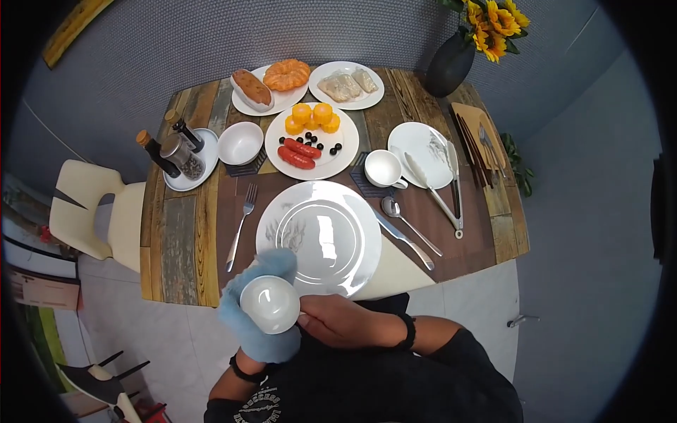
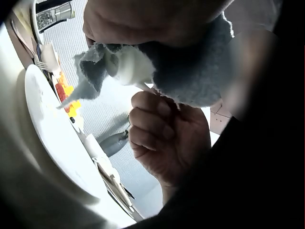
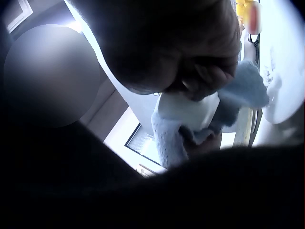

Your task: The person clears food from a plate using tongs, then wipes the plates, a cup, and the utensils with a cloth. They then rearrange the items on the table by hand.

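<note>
A white cup [image 1: 270, 304] is held up in front of the body, its open mouth facing the head camera. Around its outside wraps a fuzzy light-blue cloth [image 1: 271, 262]. My left hand [image 2: 147, 21] holds the cloth against the cup from beneath; in the head view the cloth hides that hand's fingers. At the cup's right side, my right hand [image 1: 345, 321] pinches the handle, its fingers curled as the left wrist view shows. Just beyond both hands lies a large white plate [image 1: 360, 243], which the cloth's upper edge overlaps in the head view.
A fork [image 1: 242, 225] lies left of the large plate; a knife [image 1: 416, 250] and spoon [image 1: 416, 229] lie right. Behind are a food plate [image 1: 331, 163], a bowl [image 1: 241, 143], another cup [image 1: 383, 168] and tongs [image 1: 444, 204]. Bottles [image 1: 159, 155] stand left, a vase [image 1: 449, 67] back right.
</note>
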The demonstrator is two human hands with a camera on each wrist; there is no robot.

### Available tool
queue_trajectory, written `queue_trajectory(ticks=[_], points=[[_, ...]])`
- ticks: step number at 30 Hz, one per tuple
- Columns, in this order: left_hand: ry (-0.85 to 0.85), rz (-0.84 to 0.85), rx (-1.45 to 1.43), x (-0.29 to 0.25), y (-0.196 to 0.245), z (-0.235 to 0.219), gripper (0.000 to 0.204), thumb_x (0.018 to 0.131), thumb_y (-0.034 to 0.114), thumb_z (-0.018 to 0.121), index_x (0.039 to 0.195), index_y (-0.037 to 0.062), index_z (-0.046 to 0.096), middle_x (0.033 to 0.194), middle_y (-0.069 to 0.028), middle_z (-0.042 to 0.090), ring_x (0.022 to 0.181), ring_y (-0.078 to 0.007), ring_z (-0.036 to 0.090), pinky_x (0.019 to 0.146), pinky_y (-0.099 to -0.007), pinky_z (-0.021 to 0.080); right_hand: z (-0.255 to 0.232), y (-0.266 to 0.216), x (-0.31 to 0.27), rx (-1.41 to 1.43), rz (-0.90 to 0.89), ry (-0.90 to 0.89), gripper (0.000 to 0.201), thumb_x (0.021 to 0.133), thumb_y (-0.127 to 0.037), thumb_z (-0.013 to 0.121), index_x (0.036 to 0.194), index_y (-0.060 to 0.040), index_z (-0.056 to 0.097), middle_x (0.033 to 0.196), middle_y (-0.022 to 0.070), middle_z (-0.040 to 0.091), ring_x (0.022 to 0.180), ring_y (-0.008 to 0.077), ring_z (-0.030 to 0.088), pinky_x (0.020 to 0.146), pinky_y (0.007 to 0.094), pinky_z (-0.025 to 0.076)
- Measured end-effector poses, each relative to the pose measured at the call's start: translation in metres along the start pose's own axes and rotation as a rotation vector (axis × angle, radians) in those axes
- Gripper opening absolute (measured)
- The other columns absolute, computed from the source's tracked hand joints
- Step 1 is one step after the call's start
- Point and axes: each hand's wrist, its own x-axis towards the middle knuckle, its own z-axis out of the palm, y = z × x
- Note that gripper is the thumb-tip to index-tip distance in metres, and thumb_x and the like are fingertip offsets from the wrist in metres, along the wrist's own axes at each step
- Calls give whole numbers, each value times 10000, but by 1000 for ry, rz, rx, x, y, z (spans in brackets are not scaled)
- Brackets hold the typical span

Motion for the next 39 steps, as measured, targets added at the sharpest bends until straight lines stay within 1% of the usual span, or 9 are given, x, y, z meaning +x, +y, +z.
queue_trajectory(ticks=[4, 9, 12, 16, 20, 23, 27, 32, 39], points=[[33, -48, -480, 10, 24, -31, 963, 447, 239, 966, 1242, 1, 477, 1219, -152, 623, 1075, -271, 645, 958, -401, 492, -9, 1, 2, -26, 22, -233, 260, 1062, -239, 461, 983, -5, 543, 850, 222, 602, 833, 443, 601, 747, 480, 478], [-192, -565, -1219, 42, 53, -54, 341, 976, 278, 591, 1171, 19, 485, 1152, -118, 598, 1018, -237, 604, 899, -350, 502, -6, 5, 2, 170, 93, -349, 293, 1096, -255, 423, 1001, -7, 546, 833, 134, 582, 766, 277, 570, 754, 392, 471], [-63, -437, -1601, 47, 34, -31, 247, 1079, 241, 339, 1084, 36, 477, 1025, -66, 533, 926, -203, 554, 836, -337, 500, -6, 9, 4, 333, 202, -324, 302, 1109, -274, 406, 1032, -13, 538, 827, 49, 529, 769, 165, 512, 745, 343, 463], [51, -363, -1077, 70, 76, -27, 124, 1051, 174, 463, 1066, 59, 419, 945, -49, 466, 839, -164, 505, 782, -320, 476, 5, 9, 4, 452, 139, -134, 283, 1109, -271, 417, 1097, -13, 533, 832, 24, 503, 781, 134, 491, 740, 330, 466], [105, -89, -655, 78, 75, -23, 415, 893, 39, 706, 1178, 28, 404, 1081, -81, 556, 979, -176, 567, 850, -289, 479, 8, 20, 5, 18, -174, 110, 225, 1080, -211, 458, 1083, -7, 553, 878, 127, 552, 757, 291, 551, 736, 374, 483], [77, -221, -797, 66, 61, -14, 527, 834, 49, 776, 1213, 15, 412, 1156, -92, 582, 1044, -190, 594, 850, -295, 493, 8, 18, 7, -166, -291, 174, 186, 1051, -180, 495, 1050, -6, 559, 902, 162, 532, 772, 374, 551, 731, 426, 490], [119, -391, -785, 52, 31, -7, 511, 809, 88, 798, 1200, 32, 474, 1053, -102, 633, 929, -236, 651, 782, -317, 525, 5, 17, 3, -299, -237, 127, 139, 1020, -141, 536, 1017, -4, 558, 905, 155, 513, 777, 375, 554, 703, 450, 488], [132, -135, 40, 79, 56, -22, 475, 776, 154, 796, 1213, 95, 618, 847, -139, 652, 730, -340, 671, 643, -363, 540, 2, 7, -2, -304, -228, 224, 82, 978, -74, 588, 985, 4, 564, 880, 171, 518, 761, 367, 571, 651, 437, 481], [357, -70, 309, 33, 32, -14, 471, 723, 107, 742, 1188, 90, 671, 956, -29, 685, 861, -281, 645, 728, -383, 501, -14, 2, -7, -155, -36, 277, 99, 964, -76, 603, 895, -6, 593, 769, 147, 550, 717, 357, 592, 638, 433, 474]])
